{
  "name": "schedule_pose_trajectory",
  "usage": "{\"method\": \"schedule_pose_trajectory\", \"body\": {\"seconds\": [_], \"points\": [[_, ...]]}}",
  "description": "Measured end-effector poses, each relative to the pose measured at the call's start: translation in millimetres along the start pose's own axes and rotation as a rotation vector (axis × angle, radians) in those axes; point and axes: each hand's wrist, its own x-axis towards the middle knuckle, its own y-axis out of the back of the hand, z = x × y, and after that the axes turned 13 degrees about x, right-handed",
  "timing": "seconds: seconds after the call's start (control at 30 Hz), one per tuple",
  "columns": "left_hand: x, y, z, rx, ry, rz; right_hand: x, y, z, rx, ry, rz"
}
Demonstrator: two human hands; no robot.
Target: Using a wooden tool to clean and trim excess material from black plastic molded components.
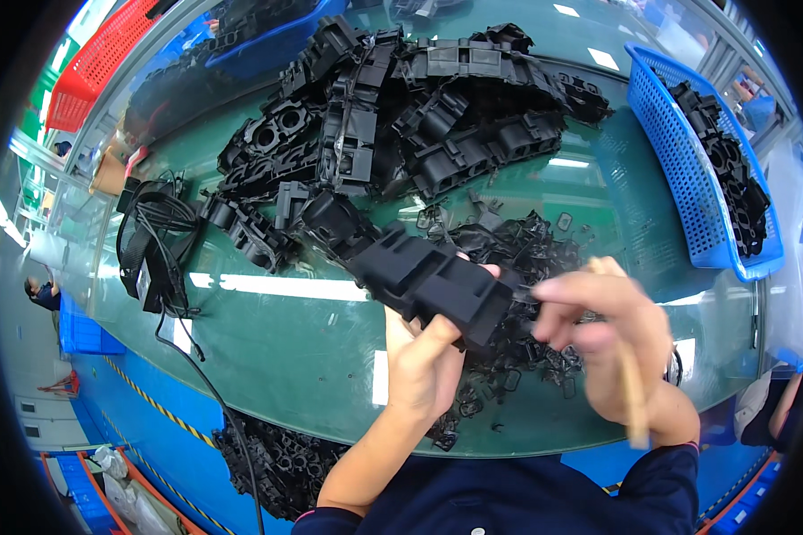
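a: what are the fingers doing?
b: the left hand (424, 361) has its fingers clenched around a black blocky moulded plastic part (437, 283), thumb on the near edge, holding it up above the green glossy tabletop (285, 339). the right hand (602, 330) is blurred; its fingertips pinch at the right end of that same part, and a pale wooden stick (632, 388) lies gripped across the palm.

a: where is the part exactly?
b: in the middle of the view, tilted, its left end pointing at the heap behind it.

a: and around it?
b: just beneath the hands lies a scatter of small black plastic scraps (517, 357). farther back, a big pile of black ribbed plastic housings (401, 116) spreads over the tabletop. to the left, a coil of black cable (156, 241). on the right, a blue mesh plastic basket (678, 169) holds more black parts. far left at the top, a red mesh basket (98, 62).
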Motion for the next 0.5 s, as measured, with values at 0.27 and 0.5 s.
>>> {"method": "schedule_pose_trajectory", "body": {"seconds": [0.27,0.5], "points": [[0.7,-5.8,3.6,-0.162,0.072,-0.167,0.7,-9.1,21.4,-0.283,0.256,-0.033],[8.3,-1.0,24.3,-0.042,0.234,-0.424,19.6,27.2,16.1,-0.266,0.346,-0.161]]}}
